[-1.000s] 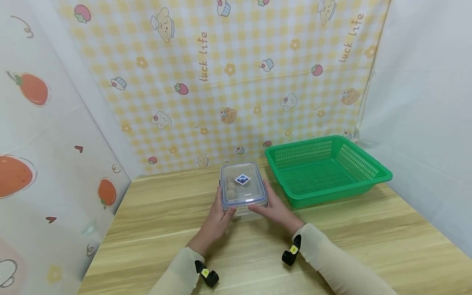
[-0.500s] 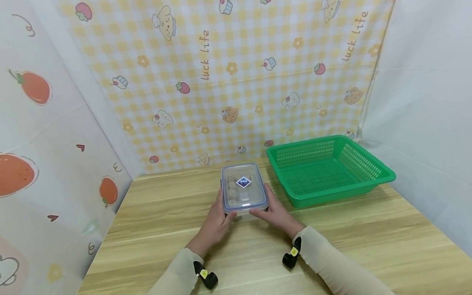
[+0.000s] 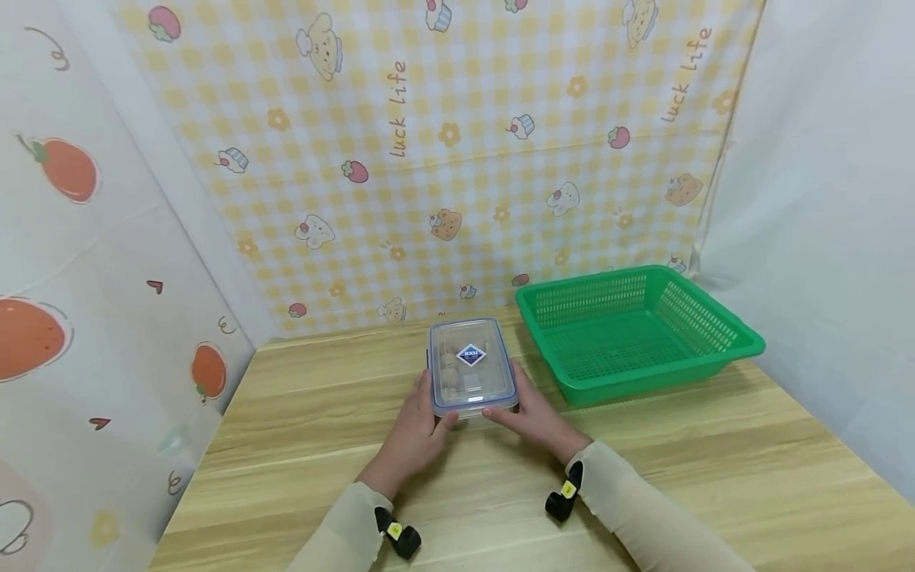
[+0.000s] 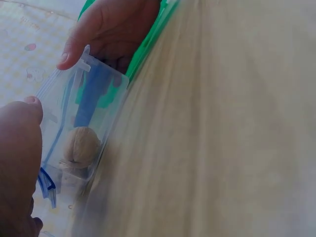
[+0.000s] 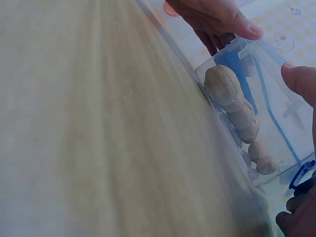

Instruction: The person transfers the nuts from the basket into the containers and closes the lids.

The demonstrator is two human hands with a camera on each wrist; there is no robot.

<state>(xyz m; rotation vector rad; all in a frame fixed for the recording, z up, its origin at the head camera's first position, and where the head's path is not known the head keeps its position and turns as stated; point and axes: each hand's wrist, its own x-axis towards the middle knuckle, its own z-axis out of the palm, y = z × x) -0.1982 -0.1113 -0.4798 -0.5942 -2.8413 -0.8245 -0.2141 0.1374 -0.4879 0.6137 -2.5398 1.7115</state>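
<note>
A clear rectangular food storage box (image 3: pixel 457 330) with a blue-edged lid and a diamond label is on the wooden table, between both hands. Inside it, along the left side, several walnuts (image 5: pixel 222 85) sit in a row; one walnut (image 4: pixel 82 146) shows clearly in the left wrist view. My left hand (image 3: pixel 411 435) grips the box's left side, thumb at the near edge. Opposite it, my right hand (image 3: pixel 534 415) holds the right side, its thumb also at the near edge. A blue clip flap (image 4: pixel 48 186) juts out at the box's side. Most fingers are hidden behind the walls.
A green perforated plastic basket (image 3: pixel 636 381) stands to the right of the box, close to the back. The wood-grain table (image 3: pixel 322 413) meets a yellow checked cloth (image 3: pixel 400 191) behind and pale walls at both sides.
The box has tipped slightly, so less of its near wall shows now than a second ago. Both hands keep their hold on it. The head view has shifted a little.
</note>
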